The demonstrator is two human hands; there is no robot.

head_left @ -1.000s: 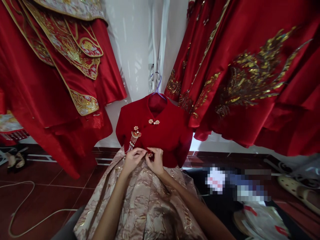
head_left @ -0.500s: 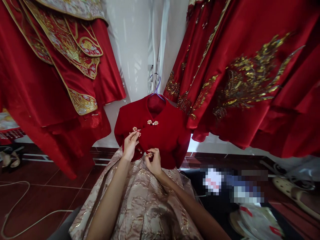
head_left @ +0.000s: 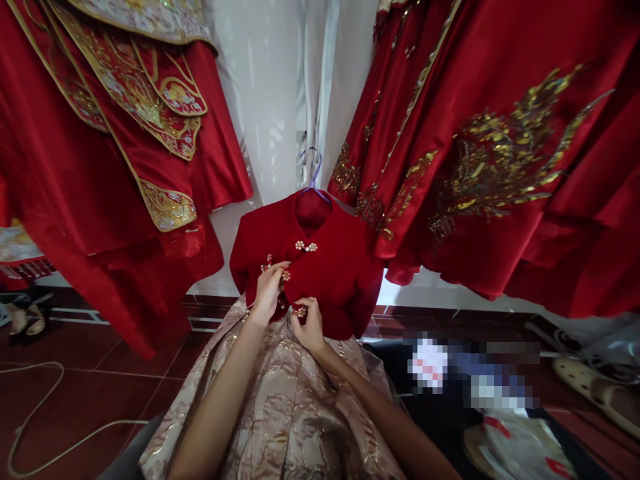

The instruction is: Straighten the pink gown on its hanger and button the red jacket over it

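A small red jacket [head_left: 333,273] hangs on a hanger [head_left: 316,172] above a beige and gold brocade skirt [head_left: 295,413]. My left hand [head_left: 267,293] is pinched on the pearl tassel brooch [head_left: 273,267] at the jacket's chest. My right hand [head_left: 309,325] is closed on a pearl button clasp [head_left: 300,311] at the jacket's lower front edge. A second pearl clasp [head_left: 306,247] sits closed near the collar.
Red gowns with gold embroidery hang at the left [head_left: 110,147] and right [head_left: 490,147]. A white cable [head_left: 35,427] lies on the dark red tile floor. Sandals [head_left: 23,320] stand far left, a slipper [head_left: 595,390] far right, papers [head_left: 520,447] at lower right.
My left hand rose from the lower clasp to the tassel brooch on the chest and gathered it. My right hand stayed at the lower clasp.
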